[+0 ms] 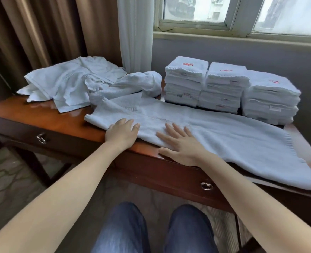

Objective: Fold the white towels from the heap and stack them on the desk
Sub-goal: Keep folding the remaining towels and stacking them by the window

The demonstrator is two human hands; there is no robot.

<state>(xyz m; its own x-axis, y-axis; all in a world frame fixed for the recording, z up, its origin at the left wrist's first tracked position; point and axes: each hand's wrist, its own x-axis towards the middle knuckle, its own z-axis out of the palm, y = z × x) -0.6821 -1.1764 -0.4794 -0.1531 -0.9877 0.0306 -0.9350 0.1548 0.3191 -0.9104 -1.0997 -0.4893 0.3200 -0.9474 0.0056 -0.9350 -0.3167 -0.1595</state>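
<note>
Desk, towel beneath flat hands

A hotel room: stacks of monogrammed towels on a wooden counter beside heavy curtains and a window.

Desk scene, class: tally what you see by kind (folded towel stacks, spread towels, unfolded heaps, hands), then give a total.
Folded towel stacks: 3
Spread towel: 1
Unfolded heap: 1
Hands, left hand and right hand, flat on the spread towel: 2
Total: 7
</note>
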